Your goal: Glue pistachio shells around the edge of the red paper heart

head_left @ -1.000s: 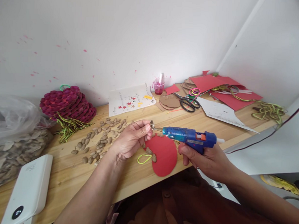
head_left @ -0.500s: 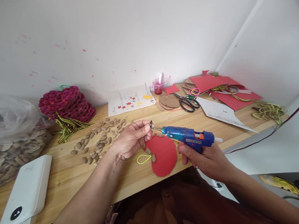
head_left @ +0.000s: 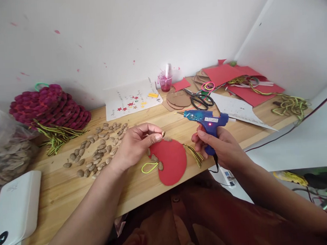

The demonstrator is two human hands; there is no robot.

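Observation:
My left hand (head_left: 136, 143) pinches a small brown seed shell (head_left: 163, 133) at the top edge of a red paper shape (head_left: 169, 162) lying on the wooden table (head_left: 74, 187). A few shells and a yellow-green loop (head_left: 149, 168) are stuck on the shape's left side. My right hand (head_left: 217, 147) grips a blue hot glue gun (head_left: 205, 119), held upright to the right of the shape with its nozzle pointing left, away from the shell.
Loose shells (head_left: 99, 148) lie scattered left of my hand. A magenta shell craft (head_left: 49, 107), a plastic bag of shells (head_left: 7, 151) and a white power bank (head_left: 12, 212) sit at the left. Scissors (head_left: 199, 99), cardboard pieces, red paper (head_left: 240, 85), cords and a pink cup (head_left: 165, 82) crowd the back right.
The glue gun has pulled away from the shell, up and to the right. My left hand has lowered the shell to the red shape's top edge.

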